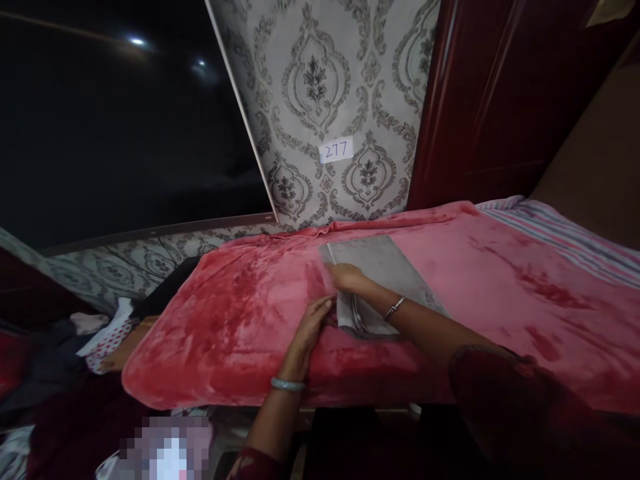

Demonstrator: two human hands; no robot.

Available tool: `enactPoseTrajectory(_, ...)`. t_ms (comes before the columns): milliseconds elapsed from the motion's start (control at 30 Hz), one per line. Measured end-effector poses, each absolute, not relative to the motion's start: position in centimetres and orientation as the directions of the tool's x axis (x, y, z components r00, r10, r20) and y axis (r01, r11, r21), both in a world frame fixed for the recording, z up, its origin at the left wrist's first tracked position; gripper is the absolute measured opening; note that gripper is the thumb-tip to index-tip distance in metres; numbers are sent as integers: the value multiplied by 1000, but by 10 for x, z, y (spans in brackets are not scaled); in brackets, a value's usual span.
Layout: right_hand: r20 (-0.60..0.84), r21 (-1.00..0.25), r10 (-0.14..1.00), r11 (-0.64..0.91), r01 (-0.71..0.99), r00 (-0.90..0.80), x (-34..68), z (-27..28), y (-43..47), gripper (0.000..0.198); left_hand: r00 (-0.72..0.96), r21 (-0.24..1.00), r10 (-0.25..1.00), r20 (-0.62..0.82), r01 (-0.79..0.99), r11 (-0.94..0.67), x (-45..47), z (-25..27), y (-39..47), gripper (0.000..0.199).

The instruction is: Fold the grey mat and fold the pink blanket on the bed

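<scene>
The number "277" is handwritten in blue ink on a small white paper label, which sits slightly tilted, its right end higher, on the grey-and-white patterned wallpaper between the black screen and the dark red panel. A tiny pale mark near the right corner of the screen's lower frame is too small to read.

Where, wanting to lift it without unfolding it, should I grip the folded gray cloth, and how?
Likely at the near-left corner, coming from the left, pinching all the layers together: the folded gray cloth lies flat on the pink blanket, its stacked layers showing there.
</scene>
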State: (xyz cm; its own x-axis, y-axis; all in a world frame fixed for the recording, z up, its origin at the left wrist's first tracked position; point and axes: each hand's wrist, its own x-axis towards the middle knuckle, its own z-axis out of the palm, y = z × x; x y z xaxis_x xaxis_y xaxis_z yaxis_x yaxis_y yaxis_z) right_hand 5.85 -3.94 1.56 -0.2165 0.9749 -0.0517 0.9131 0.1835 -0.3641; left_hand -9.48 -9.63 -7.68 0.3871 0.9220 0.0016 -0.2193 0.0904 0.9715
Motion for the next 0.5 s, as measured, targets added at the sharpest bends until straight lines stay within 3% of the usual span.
enactPoseTrajectory(133, -44, -458, 985, 127, 880, -165, 98, 35, -39, 74, 397, 959, 918, 14, -265, 100, -96, -80, -95, 58)
enactPoseTrajectory(200, -19, -587, 994, 73, 807, -104, 121, 53, -36, 75, 390, 948, 921, 4, -294, 120, -97, -82, -92, 57)
enactPoseTrajectory(333, 74, -924, 997, 70, 376, -2, 173, 106, -28, 81, 338, 877, 939, -61, -431, 212, -98, -81, -81, 50)
enactPoseTrajectory(500, 294, -952, 956, 293, 92, 1, 230, 139, -42, 73, 360, 734, 918, -165, -577, 358, -97, -62, -71, 40)
